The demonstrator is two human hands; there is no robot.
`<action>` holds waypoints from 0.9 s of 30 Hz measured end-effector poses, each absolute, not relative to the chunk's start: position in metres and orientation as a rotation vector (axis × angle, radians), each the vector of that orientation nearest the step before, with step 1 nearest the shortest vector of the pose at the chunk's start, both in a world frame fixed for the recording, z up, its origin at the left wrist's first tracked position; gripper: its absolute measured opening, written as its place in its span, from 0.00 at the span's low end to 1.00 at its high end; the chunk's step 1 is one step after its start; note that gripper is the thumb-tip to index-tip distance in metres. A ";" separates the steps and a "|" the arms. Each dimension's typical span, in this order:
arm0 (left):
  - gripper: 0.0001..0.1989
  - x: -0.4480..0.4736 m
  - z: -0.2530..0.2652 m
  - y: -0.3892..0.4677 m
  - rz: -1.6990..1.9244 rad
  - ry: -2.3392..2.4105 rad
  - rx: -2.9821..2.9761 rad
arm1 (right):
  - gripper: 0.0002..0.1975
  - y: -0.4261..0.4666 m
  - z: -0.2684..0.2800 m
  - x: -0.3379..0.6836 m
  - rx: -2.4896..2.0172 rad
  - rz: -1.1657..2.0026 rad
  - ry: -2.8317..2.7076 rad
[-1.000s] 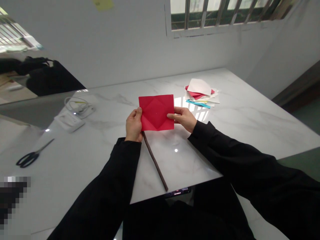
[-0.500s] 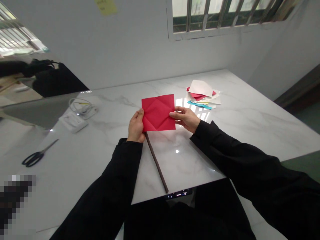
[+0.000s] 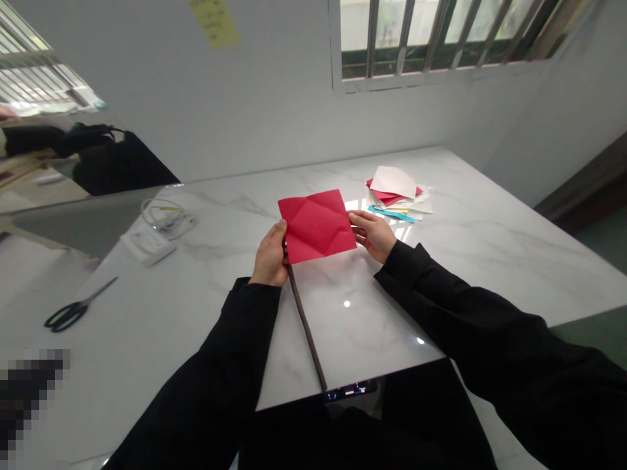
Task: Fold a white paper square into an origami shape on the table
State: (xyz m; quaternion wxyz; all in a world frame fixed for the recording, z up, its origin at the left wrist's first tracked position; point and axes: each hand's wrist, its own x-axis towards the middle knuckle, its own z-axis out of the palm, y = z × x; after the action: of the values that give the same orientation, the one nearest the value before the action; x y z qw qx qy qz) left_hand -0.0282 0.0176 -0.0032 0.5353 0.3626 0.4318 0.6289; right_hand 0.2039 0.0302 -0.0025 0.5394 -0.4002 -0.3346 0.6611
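A square of red paper (image 3: 318, 225), marked with crossing fold creases, is held up above the marble-patterned table. My left hand (image 3: 272, 254) grips its left edge, thumb in front and fingers behind. At the right edge is my right hand (image 3: 375, 236), its thumb and fingertips against the margin and partly hidden there. A thin brown stick (image 3: 306, 326) runs from beneath my left hand down to the near table edge. Its upper end is hidden, so whether that hand also holds it I cannot tell.
Loose paper sheets (image 3: 394, 186) in white, red and blue are piled at the back right. Scissors (image 3: 76, 312) lie on the left, with a white box (image 3: 147, 245) and cable (image 3: 164, 212) behind them. A dark device (image 3: 350, 390) shows at the near edge.
The red paper has tilted, its right side dropping lower. My right thumb has slid from the paper's face out to its edge. The view has shifted slightly upward.
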 end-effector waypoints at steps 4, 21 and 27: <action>0.21 -0.026 0.001 0.013 1.485 1.026 0.890 | 0.18 0.030 -0.002 0.206 -0.893 1.654 -0.873; 0.28 -0.031 0.000 0.006 1.488 1.097 0.845 | 0.28 0.020 -0.012 0.201 -0.764 1.761 -1.255; 0.26 -0.028 -0.003 0.007 1.459 1.144 0.844 | 0.13 0.025 -0.021 0.197 -0.974 1.722 -1.014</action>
State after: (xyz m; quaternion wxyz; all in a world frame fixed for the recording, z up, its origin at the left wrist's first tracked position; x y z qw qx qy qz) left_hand -0.0281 0.0069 -0.0034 0.5246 0.3526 0.4782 0.6097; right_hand 0.1971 0.0253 -0.0206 0.4432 -0.3928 -0.4090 0.6943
